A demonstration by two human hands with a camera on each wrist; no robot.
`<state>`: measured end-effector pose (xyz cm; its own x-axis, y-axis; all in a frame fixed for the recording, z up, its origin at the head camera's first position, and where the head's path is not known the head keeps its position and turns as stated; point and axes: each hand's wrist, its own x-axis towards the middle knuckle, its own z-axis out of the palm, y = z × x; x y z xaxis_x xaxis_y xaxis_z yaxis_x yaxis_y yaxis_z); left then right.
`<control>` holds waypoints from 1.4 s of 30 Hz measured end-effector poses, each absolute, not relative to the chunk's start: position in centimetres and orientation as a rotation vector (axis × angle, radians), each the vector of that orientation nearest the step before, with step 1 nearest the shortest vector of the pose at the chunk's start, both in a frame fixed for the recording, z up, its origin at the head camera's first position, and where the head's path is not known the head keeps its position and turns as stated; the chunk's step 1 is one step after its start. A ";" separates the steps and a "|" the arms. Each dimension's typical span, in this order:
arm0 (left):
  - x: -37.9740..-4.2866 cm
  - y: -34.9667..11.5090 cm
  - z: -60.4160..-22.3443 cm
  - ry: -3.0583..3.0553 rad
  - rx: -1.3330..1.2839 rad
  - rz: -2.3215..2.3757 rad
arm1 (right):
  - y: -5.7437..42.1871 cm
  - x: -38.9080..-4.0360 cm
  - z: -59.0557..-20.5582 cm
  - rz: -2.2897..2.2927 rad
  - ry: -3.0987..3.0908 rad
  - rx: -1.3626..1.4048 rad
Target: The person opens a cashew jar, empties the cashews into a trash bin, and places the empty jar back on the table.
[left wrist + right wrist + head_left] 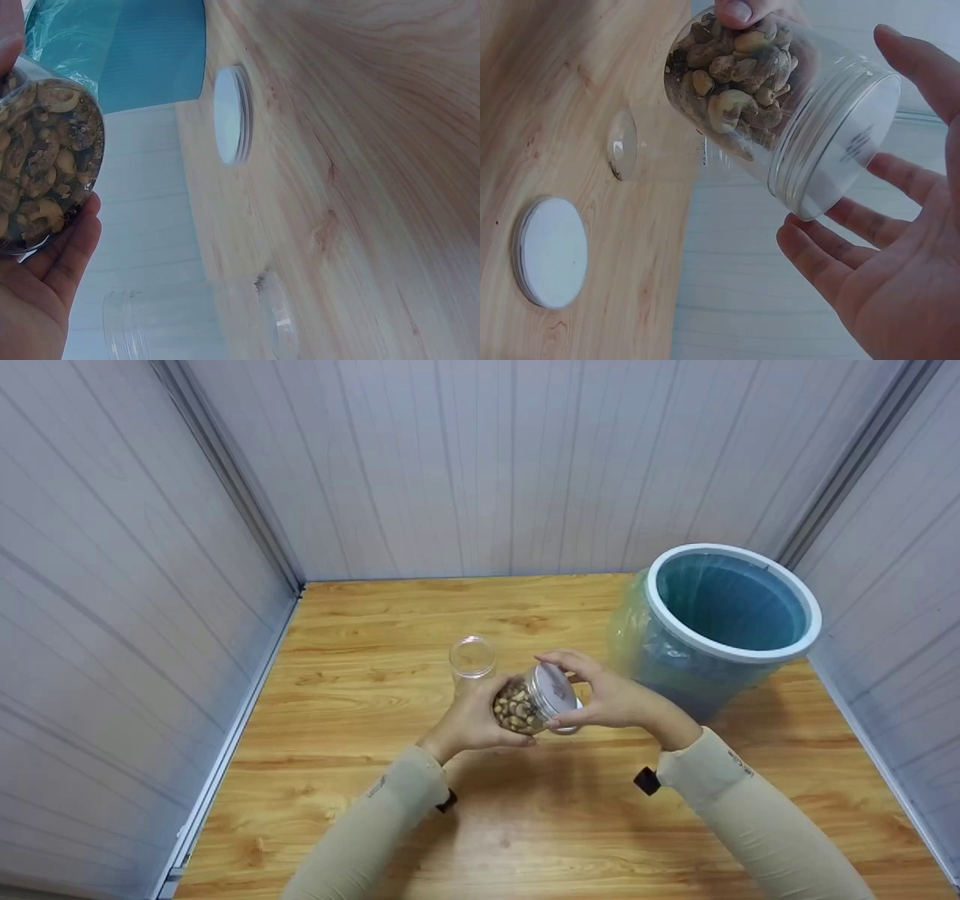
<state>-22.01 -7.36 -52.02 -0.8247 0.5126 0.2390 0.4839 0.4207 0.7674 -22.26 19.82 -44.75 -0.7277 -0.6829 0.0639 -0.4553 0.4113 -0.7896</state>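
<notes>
My left hand [475,720] grips a clear plastic jar [516,706] of shelled nuts, some curved like cashews, and holds it tilted above the table. The jar's screw lid [849,150] is on, its pale top facing my right hand [611,697]. In the right wrist view the right fingers are spread about the lid's edge, with the thumb apart from it. Behind the left hand stands a second clear jar [472,658], without a lid and with nothing visible inside. A loose white lid [553,253] lies flat on the table, partly hidden by the held jar in the head view.
A blue bin [735,652] with a white rim and a clear bag liner stands at the right. The wood-grain table [360,645] is enclosed by pale panels [465,465] at the back and both sides.
</notes>
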 end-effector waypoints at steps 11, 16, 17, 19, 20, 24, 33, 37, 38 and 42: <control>-21.9 -7.3 -52.0 2.603 0.921 1.399 | 19.7 -22.3 -44.8 -1.238 2.411 -0.988; -22.0 -7.4 -52.2 2.597 0.918 1.404 | 19.7 -22.4 -44.8 -1.248 2.414 -0.989; -22.0 -7.5 -52.2 2.589 0.917 1.416 | 19.8 -22.4 -44.8 -1.249 2.416 -0.986; -22.0 -7.6 -52.3 2.561 0.914 1.451 | 19.8 -22.4 -44.8 -1.246 2.421 -0.972; -22.0 -7.6 -52.4 2.548 0.909 1.468 | 19.9 -22.4 -44.8 -1.242 2.424 -0.966; -22.0 -7.9 -52.4 2.520 0.901 1.506 | 20.1 -22.6 -45.0 -1.234 2.443 -0.965; -22.0 -8.6 -52.5 2.550 0.886 1.487 | 20.6 -22.7 -45.2 -1.237 2.458 -0.932; -22.1 -8.8 -52.6 2.565 0.869 1.477 | 20.8 -22.9 -45.4 -1.230 2.466 -0.901; -22.1 -8.9 -52.6 2.567 0.866 1.476 | 20.8 -22.9 -45.5 -1.226 2.466 -0.894; -22.1 -9.1 -52.6 2.572 0.852 1.471 | 21.0 -23.0 -45.5 -1.210 2.470 -0.876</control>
